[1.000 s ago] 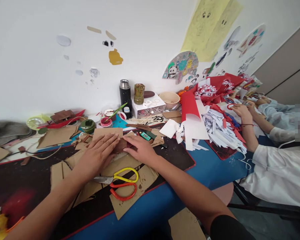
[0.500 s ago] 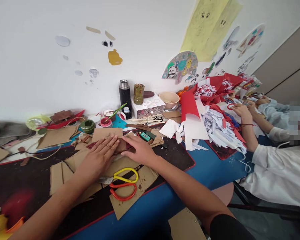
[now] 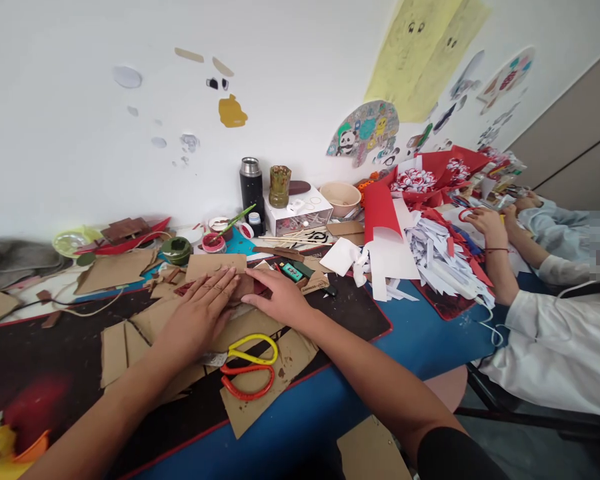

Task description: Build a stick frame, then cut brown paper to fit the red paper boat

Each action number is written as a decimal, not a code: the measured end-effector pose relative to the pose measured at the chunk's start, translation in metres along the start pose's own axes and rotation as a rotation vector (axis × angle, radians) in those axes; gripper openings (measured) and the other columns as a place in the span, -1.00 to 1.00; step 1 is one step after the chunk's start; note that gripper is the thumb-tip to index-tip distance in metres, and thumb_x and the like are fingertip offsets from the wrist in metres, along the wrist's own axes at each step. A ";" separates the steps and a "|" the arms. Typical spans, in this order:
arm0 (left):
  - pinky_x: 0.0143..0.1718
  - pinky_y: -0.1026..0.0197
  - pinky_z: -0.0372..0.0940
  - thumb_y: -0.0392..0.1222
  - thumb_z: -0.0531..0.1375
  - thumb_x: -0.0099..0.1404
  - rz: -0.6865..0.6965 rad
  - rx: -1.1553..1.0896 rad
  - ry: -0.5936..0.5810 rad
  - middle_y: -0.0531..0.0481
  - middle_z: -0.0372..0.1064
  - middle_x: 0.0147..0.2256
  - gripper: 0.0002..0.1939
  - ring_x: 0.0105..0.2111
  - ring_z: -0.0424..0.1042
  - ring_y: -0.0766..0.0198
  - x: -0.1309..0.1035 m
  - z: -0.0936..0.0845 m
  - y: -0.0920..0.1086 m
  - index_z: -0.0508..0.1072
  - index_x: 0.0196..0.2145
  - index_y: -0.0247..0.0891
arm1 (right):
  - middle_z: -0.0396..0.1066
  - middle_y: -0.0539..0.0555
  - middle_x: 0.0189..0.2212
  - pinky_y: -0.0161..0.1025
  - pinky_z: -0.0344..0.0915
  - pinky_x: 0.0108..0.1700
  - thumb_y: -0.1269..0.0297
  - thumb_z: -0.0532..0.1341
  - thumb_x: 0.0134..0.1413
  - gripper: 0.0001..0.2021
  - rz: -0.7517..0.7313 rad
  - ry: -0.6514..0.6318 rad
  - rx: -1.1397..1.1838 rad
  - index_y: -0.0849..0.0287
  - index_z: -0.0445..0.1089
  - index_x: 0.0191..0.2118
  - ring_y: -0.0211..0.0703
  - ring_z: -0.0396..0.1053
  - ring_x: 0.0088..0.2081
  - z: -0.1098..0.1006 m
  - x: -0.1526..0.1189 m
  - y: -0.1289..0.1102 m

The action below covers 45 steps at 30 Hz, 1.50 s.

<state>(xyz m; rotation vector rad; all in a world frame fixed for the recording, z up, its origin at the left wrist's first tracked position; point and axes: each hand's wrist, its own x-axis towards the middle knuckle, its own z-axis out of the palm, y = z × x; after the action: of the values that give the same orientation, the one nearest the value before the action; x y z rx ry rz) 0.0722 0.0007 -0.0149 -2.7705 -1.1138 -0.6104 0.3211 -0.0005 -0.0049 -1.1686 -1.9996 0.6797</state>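
Note:
My left hand (image 3: 200,310) lies flat, fingers stretched out, on a piece of brown cardboard with dark red patches. Close beside it, my right hand (image 3: 280,293) rests with its thumb spread from its fingers near the same piece; the undersides of both hands are hidden. A plain cardboard piece (image 3: 215,264) shows just beyond the fingertips. Nearer to me, scissors (image 3: 250,367) with one yellow and one orange-red handle lie on a paint-stained cardboard sheet (image 3: 250,410). To the right of my right hand sits a small teal box (image 3: 291,271).
Along the wall stand a green paint jar (image 3: 177,251), a pink-red paint jar (image 3: 213,243), a black flask (image 3: 251,190) and a beige bowl (image 3: 340,199). Red paper (image 3: 381,215) and white paper strips (image 3: 436,250) pile up at right, where a co-worker's hand (image 3: 489,225) works.
The whole view has shifted very slightly. Both hands stay on the cardboard, with the fingers barely moved.

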 end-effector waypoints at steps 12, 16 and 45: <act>0.52 -0.30 0.09 -0.12 -0.01 0.58 -0.021 0.002 0.002 -0.32 0.23 0.48 -0.35 0.49 0.25 -0.13 -0.001 -0.013 0.001 0.26 0.53 -0.29 | 0.50 0.21 0.34 0.06 0.31 0.42 -0.03 0.41 0.37 -0.37 0.048 0.008 0.002 -0.01 0.42 0.45 0.12 0.44 0.36 0.000 0.000 0.000; 0.53 -0.30 0.06 -0.12 0.00 0.57 -0.039 -0.004 -0.011 -0.30 0.20 0.50 -0.36 0.49 0.24 -0.13 -0.003 -0.008 -0.003 0.26 0.53 -0.27 | 0.46 0.22 0.38 0.08 0.29 0.44 -0.05 0.43 0.35 -0.31 0.039 0.005 0.008 -0.03 0.36 0.49 0.14 0.40 0.40 0.001 0.000 0.000; -0.44 0.13 0.49 0.33 0.45 0.11 -0.977 -1.181 -0.425 -0.19 0.72 -0.18 -0.40 -0.49 0.57 0.11 0.005 -0.051 0.020 0.69 -0.10 -0.18 | 0.52 0.23 0.32 0.09 0.35 0.39 0.04 0.49 0.25 -0.37 0.101 0.115 0.065 0.04 0.47 0.37 0.18 0.47 0.34 0.003 -0.002 -0.001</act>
<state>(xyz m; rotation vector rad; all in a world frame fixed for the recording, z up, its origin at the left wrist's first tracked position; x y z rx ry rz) 0.0721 -0.0223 0.0346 -3.0084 -3.1103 -1.0118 0.3189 -0.0025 -0.0064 -1.2482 -1.8203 0.7063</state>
